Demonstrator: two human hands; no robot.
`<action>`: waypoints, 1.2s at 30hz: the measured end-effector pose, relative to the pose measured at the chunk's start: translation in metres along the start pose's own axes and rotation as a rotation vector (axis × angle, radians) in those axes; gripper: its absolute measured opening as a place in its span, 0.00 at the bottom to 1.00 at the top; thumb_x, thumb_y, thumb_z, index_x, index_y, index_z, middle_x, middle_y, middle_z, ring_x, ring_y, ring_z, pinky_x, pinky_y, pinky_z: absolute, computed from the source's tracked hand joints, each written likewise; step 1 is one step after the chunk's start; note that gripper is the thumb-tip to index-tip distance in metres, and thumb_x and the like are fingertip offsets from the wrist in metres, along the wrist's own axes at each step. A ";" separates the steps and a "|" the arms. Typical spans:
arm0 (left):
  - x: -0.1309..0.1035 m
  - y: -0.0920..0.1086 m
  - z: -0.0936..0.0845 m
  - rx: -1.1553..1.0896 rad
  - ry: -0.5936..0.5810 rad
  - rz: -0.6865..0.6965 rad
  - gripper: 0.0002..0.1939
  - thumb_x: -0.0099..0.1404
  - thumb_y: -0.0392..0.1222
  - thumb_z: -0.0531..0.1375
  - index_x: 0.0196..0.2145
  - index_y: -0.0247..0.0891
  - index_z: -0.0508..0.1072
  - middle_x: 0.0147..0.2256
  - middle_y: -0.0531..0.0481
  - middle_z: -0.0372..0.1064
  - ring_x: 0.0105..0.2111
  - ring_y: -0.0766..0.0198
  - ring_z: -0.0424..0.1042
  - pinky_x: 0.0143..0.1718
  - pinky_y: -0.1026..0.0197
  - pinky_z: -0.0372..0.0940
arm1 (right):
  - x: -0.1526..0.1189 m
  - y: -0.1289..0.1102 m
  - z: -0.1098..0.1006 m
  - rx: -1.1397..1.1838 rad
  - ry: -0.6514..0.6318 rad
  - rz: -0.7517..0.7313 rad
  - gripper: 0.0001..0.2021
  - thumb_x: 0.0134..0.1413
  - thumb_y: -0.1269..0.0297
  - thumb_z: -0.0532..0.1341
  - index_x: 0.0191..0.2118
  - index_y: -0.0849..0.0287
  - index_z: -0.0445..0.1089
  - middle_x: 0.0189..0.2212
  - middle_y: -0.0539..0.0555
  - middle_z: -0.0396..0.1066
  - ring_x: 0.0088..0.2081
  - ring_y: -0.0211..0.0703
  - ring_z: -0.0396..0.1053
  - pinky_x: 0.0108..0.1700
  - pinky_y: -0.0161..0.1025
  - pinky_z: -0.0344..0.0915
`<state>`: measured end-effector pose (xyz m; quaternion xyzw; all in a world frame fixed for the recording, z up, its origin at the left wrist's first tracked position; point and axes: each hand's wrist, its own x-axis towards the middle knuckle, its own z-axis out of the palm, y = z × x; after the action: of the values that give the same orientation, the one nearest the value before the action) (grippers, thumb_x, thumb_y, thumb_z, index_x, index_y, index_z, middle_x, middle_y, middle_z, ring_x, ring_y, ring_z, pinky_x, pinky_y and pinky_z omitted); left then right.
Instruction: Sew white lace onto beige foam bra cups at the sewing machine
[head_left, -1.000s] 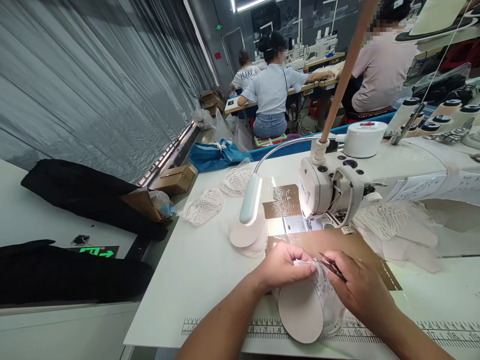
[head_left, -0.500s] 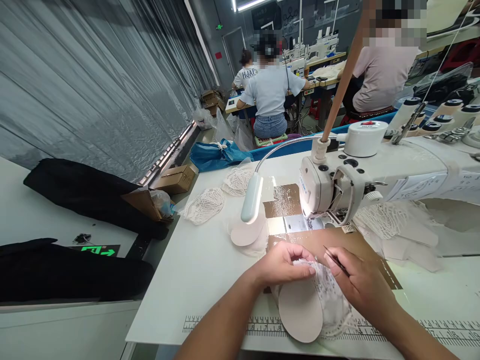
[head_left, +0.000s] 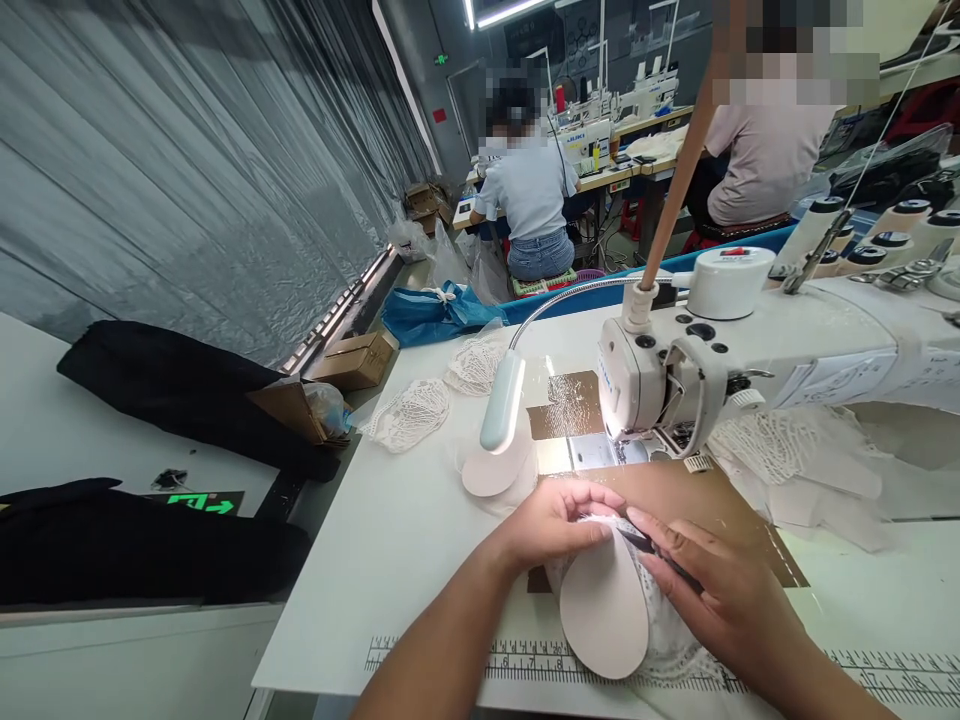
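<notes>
My left hand (head_left: 564,522) pinches the top edge of a white lace piece (head_left: 675,640) with a smooth beige oval pad (head_left: 604,615) on it. The pad hangs down over the table's front, above the printed ruler. In my right hand (head_left: 720,585) is a slim dark pointed tool (head_left: 679,570); I cannot tell if it is tweezers or thread snips. Its tip is at the lace edge beside my left fingertips. Both hands are in front of the sewing machine (head_left: 630,375), and the tool's far end is hidden in my palm.
A lamp (head_left: 502,400) on a bendable neck hangs over another beige pad (head_left: 491,470). Lace pieces (head_left: 411,415) lie at the table's left, and more lace and pads (head_left: 795,470) right of the needle. Thread cones (head_left: 814,230) stand behind. Co-workers (head_left: 529,190) sit beyond.
My right hand has moved left and brought the dark tool against the lace edge at my left fingers. The pad has shifted slightly. A co-worker ahead has leaned left.
</notes>
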<state>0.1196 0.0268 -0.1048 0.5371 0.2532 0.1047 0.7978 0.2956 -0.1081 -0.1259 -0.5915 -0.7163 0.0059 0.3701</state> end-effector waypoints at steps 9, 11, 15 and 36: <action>-0.001 -0.001 0.000 -0.027 0.067 -0.028 0.25 0.52 0.48 0.71 0.46 0.34 0.75 0.40 0.41 0.76 0.40 0.55 0.75 0.45 0.55 0.65 | 0.001 0.001 0.004 -0.139 0.084 -0.041 0.15 0.65 0.65 0.53 0.53 0.63 0.68 0.26 0.51 0.71 0.24 0.37 0.68 0.27 0.34 0.63; -0.002 -0.001 0.001 -0.025 0.069 -0.028 0.25 0.53 0.48 0.70 0.46 0.34 0.75 0.41 0.40 0.76 0.41 0.54 0.75 0.46 0.55 0.65 | 0.000 0.001 0.004 -0.160 0.083 -0.043 0.15 0.65 0.65 0.53 0.53 0.64 0.68 0.27 0.52 0.72 0.25 0.38 0.70 0.27 0.34 0.63; -0.002 -0.001 0.002 -0.010 0.083 -0.011 0.24 0.54 0.47 0.70 0.47 0.35 0.75 0.42 0.40 0.76 0.41 0.55 0.75 0.46 0.55 0.66 | -0.001 0.001 0.005 -0.184 0.087 -0.039 0.15 0.65 0.64 0.53 0.54 0.63 0.67 0.27 0.51 0.72 0.25 0.38 0.70 0.27 0.35 0.63; -0.003 0.000 0.005 -0.025 0.090 0.005 0.23 0.56 0.46 0.69 0.48 0.34 0.75 0.44 0.39 0.76 0.43 0.54 0.75 0.49 0.53 0.65 | 0.003 -0.004 0.004 -0.213 0.124 -0.035 0.14 0.65 0.67 0.54 0.54 0.63 0.64 0.31 0.54 0.75 0.28 0.41 0.72 0.32 0.37 0.67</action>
<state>0.1200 0.0215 -0.1022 0.5223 0.2863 0.1339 0.7920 0.2904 -0.1050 -0.1254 -0.6141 -0.6989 -0.1129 0.3487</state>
